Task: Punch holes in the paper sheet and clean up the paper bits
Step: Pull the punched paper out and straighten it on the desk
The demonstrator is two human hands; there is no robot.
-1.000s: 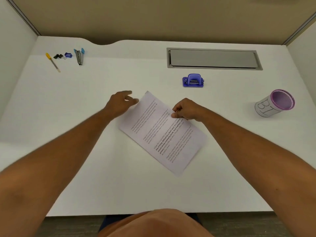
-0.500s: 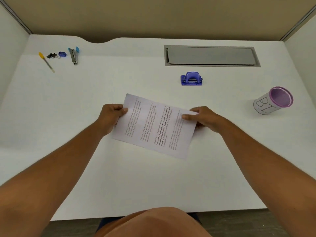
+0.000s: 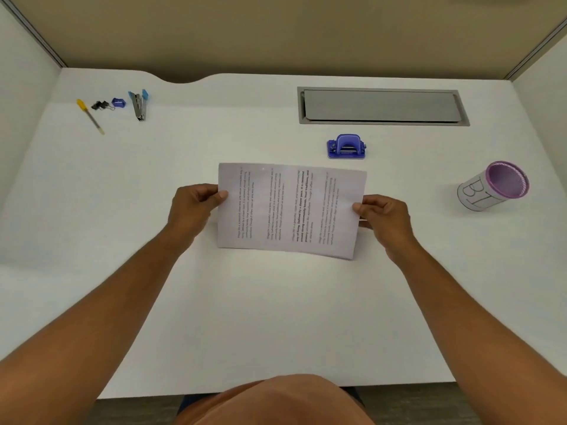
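- White tabletop (image 3: 92, 240), walled by pale partitions at its left and right edges and a tan panel behind its far edge; a grey recessed cable hatch (image 3: 382, 106) sits toward the far right corner.
- Paper sheet (image 3: 288, 210), printed, held over the middle of the tabletop with its long edges running left to right and the text lines turned sideways. Judged light and limp: likely to sag or crease if held at one point, so it is best taken at both short edges and kept taut as one edge is fed into the punch.
- Left hand (image 3: 191, 210): grip closed on the sheet's left short edge, thumb on top, fingers curled beneath.
- Right hand (image 3: 383, 219): grip pinching the right short edge in the same way.
- Pen cup (image 3: 491, 188), purple-rimmed and marked "BT", lying tilted near the right edge of the tabletop.
- Hole punch (image 3: 346, 147), blue, just beyond the sheet's far edge and apart from it; judged small, rigid and stable on its flat base.
- Stapler (image 3: 139, 105), pen (image 3: 90, 116), binder clips (image 3: 101, 105) and a small blue item (image 3: 118, 102) grouped near the far left corner.
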